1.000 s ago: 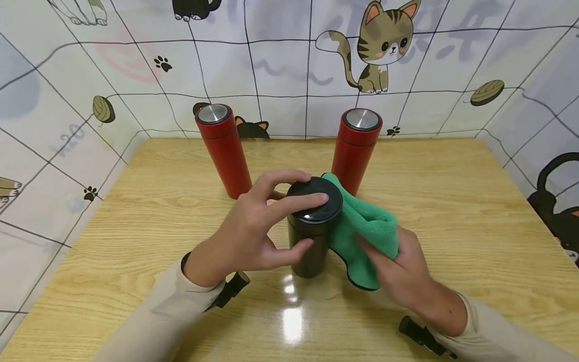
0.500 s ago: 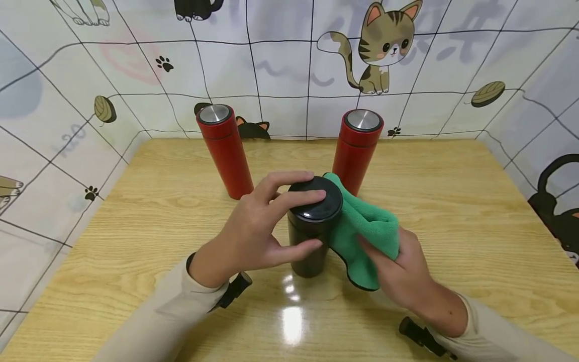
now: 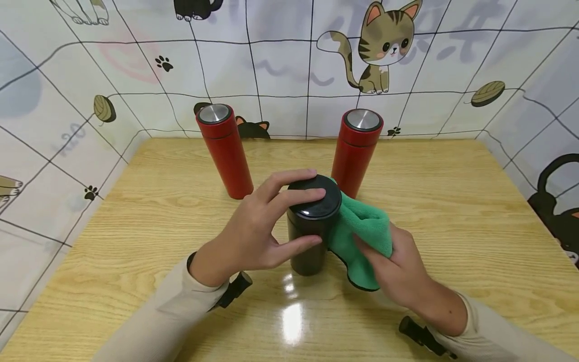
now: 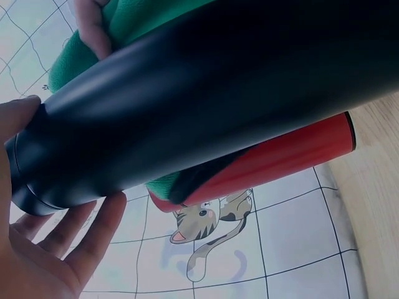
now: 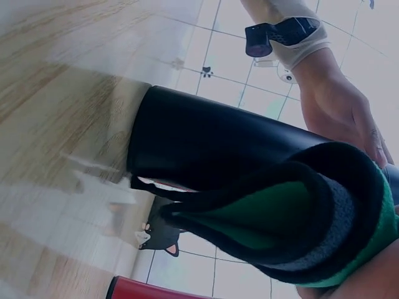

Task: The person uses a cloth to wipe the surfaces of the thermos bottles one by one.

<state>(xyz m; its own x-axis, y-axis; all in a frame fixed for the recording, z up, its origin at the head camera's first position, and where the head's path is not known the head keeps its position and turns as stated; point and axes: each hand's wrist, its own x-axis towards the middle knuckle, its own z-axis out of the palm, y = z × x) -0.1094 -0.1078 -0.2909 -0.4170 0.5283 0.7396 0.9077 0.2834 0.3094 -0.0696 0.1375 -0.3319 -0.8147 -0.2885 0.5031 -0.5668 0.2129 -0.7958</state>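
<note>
A black thermos [image 3: 309, 227] stands upright on the table in front of me. My left hand [image 3: 253, 229] grips its top end, the thumb on the near side and fingers over the lid. Folded green cloth [image 3: 362, 216] with a dark edge lies against the thermos's right side, held there by my right hand [image 3: 401, 271]. In the left wrist view, the smooth body of the thermos [image 4: 187, 106] runs across the frame, its lid end between thumb and fingers. The right wrist view shows the cloth [image 5: 262, 215] looped and folded close beside the thermos [image 5: 206, 137].
Two red thermoses with silver lid tops stand farther back, one red thermos [image 3: 228, 161] at left and another red thermos [image 3: 354, 161] at right, just behind the cloth. The wooden table [image 3: 149, 201] meets a wall sheet [image 3: 280, 70] printed with cats and grid lines.
My right hand and the cloth have shifted slightly left and down along the thermos. The left hand keeps its hold, its thumb slightly farther right than a second ago.
</note>
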